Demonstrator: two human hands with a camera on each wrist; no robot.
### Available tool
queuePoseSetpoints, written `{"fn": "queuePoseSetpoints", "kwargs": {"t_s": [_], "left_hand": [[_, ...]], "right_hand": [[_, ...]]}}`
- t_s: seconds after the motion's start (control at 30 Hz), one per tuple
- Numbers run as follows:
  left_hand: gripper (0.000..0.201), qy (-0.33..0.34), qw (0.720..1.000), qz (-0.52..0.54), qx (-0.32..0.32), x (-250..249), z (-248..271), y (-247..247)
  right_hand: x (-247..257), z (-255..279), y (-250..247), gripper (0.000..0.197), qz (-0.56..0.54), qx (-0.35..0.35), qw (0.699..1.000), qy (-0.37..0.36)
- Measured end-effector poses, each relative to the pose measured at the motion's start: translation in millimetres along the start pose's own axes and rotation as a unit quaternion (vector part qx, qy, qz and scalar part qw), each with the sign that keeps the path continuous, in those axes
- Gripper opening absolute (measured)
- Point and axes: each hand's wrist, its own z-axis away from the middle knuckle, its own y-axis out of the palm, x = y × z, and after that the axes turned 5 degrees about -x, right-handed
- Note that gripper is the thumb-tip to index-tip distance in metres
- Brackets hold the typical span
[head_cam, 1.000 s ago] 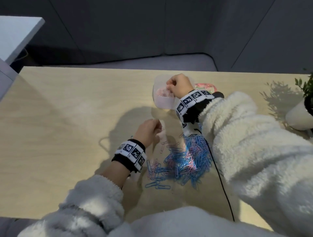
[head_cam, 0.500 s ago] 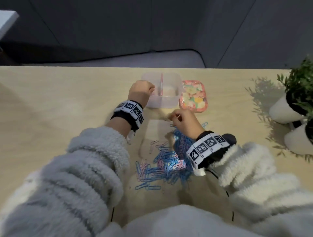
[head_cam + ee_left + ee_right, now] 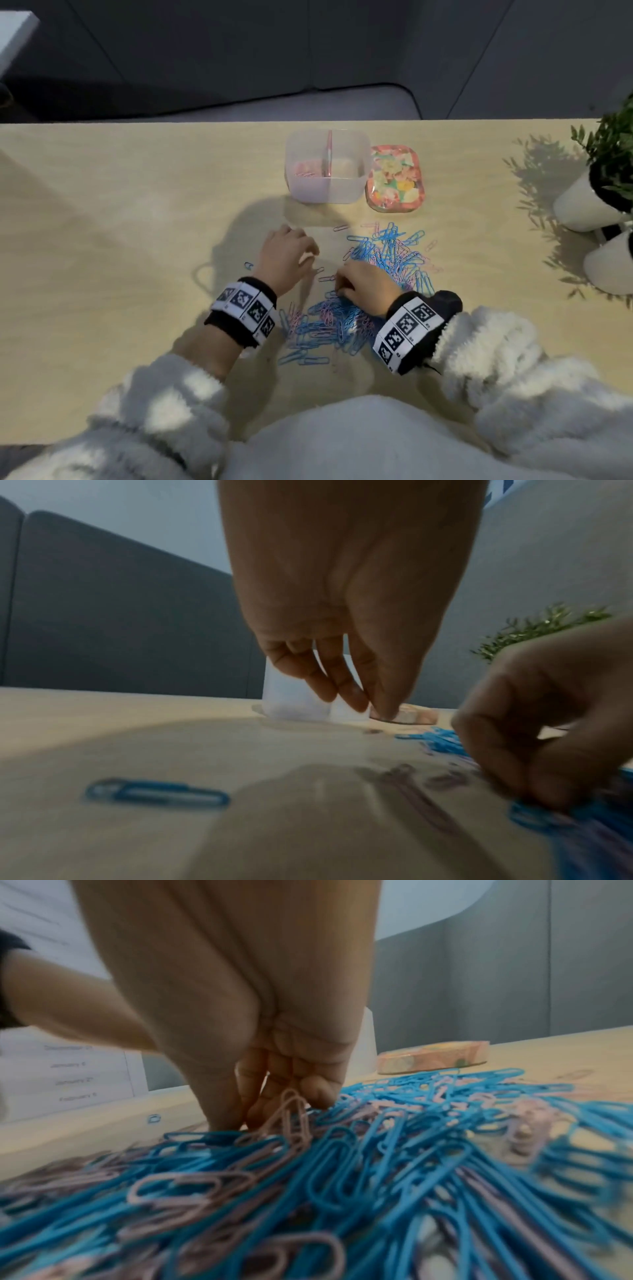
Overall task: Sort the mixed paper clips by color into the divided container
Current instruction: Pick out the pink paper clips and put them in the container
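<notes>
Hands low over wooden table (image 3: pixel 102 212), both wearing marker bands at wrist, sleeves of pale fleece behind. Left hand (image 3: pixel 286 255) palm down, left of clip pile (image 3: pixel 373 291), fingers (image 3: pixel 322 680) hanging loosely curled and pointing down toward table; nothing seen between them, tips just above surface in left wrist view. Right hand (image 3: pixel 368 289) knuckles up, resting at near-left edge of pile, fingers curled under. In right wrist view, thumb and fingertips (image 3: pixel 318 1093) pressed down into clips, closing on pink clip (image 3: pixel 291 1112) tilted up against them. Wrist angled inward, so both hands lie near each other, apart, with a few stray clips between.

Pile spread across table in front of body: mostly blue, pink mixed through, in two joined heaps, one nearer body, one farther right. Lone blue clip (image 3: pixel 249 265) left of left hand, lying flat, also visible in left wrist view (image 3: pixel 156 794).

Container (image 3: pixel 329 192) clear plastic, upright at far side of table, well beyond both hands, split by pink divider (image 3: pixel 329 150). Left compartment holding some pink clips (image 3: pixel 305 169); right compartment contents not discernible. Flowered lid (image 3: pixel 395 180) lying flat, just beside container on its right. Potted plants (image 3: pixel 603 178) at far right edge.
</notes>
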Motion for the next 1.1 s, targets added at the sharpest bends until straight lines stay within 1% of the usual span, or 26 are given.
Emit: {"fn": "queuePoseSetpoints", "kwargs": {"t_s": [0.1, 0.17, 0.23, 0.3, 0.37, 0.43, 0.47, 0.53, 0.6, 0.7, 0.77, 0.83, 0.9, 0.97, 1.03, 1.1], "left_hand": [[0.017, -0.001, 0.997, 0.003, 0.071, -12.3, 21.1, 14.2], [0.017, -0.002, 0.995, 0.003, 0.096, -16.9, 31.3, 23.1], [0.018, -0.010, 0.995, 0.011, 0.101, -17.5, 38.4, 28.5], [0.017, -0.022, 0.995, 0.036, 0.088, -17.2, 41.4, 29.9], [0.016, -0.048, 0.995, 0.076, 0.041, -15.6, 38.9, 28.8], [0.017, -0.084, 0.991, 0.101, -0.006, -14.3, 31.4, 25.1], [0.019, -0.093, 0.990, 0.103, -0.008, -13.4, 26.8, 23.4], [0.022, -0.093, 0.991, 0.096, 0.017, -12.5, 18.8, 21.8], [0.018, -0.086, 0.991, 0.097, 0.030, -11.9, 14.8, 21.3], [0.012, -0.090, 0.989, 0.114, 0.017, -6.8, 12.1, 23.0], [0.012, -0.100, 0.988, 0.119, 0.018, -4.2, 11.0, 23.1], [0.012, -0.104, 0.988, 0.116, 0.025, -1.4, 10.6, 23.4], [0.016, -0.093, 0.988, 0.115, 0.034, 1.5, 11.3, 22.3], [0.026, -0.073, 0.988, 0.124, 0.062, 5.3, 11.4, 18.7], [0.034, -0.049, 0.987, 0.114, 0.099, 8.1, 9.9, 15.2], [0.031, -0.024, 0.988, 0.098, 0.115, 8.2, 7.4, 13.4]], "right_hand": [[-5.3, 10.4, 1.6, 0.006, 0.019, 0.019, 1.000, 0.014], [-13.5, 19.4, -1.8, 0.004, 0.029, 0.037, 0.999, 0.024], [-19.5, 23.7, -9.8, 0.007, 0.016, 0.034, 0.999, 0.036], [-20.4, 19.6, -19.2, 0.011, -0.011, -0.025, 0.999, 0.041], [-17.6, 6.1, -27.1, 0.016, -0.011, -0.096, 0.995, 0.030], [-16.0, -12.1, -31.0, 0.019, 0.023, -0.112, 0.993, 0.023], [-16.5, -20.8, -31.3, 0.020, 0.038, -0.108, 0.993, 0.026], [-17.7, -34.3, -30.4, 0.018, 0.059, -0.089, 0.994, 0.038], [-17.4, -41.6, -29.1, 0.011, 0.065, -0.060, 0.995, 0.051], [-15.9, -45.0, -30.5, 0.008, 0.061, -0.029, 0.996, 0.063], [-14.6, -44.0, -31.2, 0.009, 0.073, -0.040, 0.995, 0.055], [-10.6, -39.4, -29.2, 0.009, 0.057, -0.072, 0.995, 0.036], [-4.5, -31.2, -24.0, 0.010, 0.010, -0.072, 0.997, 0.013], [0.9, -22.0, -16.7, 0.012, -0.010, -0.041, 0.999, -0.010], [3.0, -16.5, -11.1, 0.016, 0.022, -0.021, 0.999, -0.021], [1.1, -15.9, -7.3, 0.017, 0.037, -0.018, 0.999, -0.022]]}}
